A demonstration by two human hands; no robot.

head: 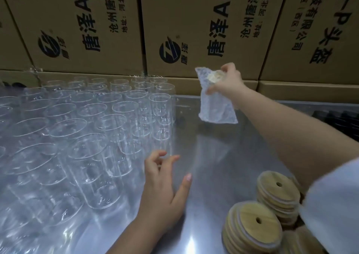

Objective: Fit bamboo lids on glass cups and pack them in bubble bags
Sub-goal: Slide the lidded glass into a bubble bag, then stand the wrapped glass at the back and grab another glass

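My right hand point(227, 80) is stretched out to the far right and grips the top of a bubble bag point(215, 106) that holds a lidded glass cup; the bag's bottom rests on or just above the steel table point(213, 156). The pale bamboo lid shows through the bag under my fingers. My left hand point(163, 185) hovers open over the table, fingers spread, just right of the block of several empty glass cups point(101, 129). Stacks of round bamboo lids point(252, 228) with a small hole lie at the near right.
Large printed cardboard boxes point(194, 26) form a wall along the table's far edge. A dark object point(338, 117) sits at the right edge behind my right arm. A white sleeve point(334, 205) covers my right upper arm.
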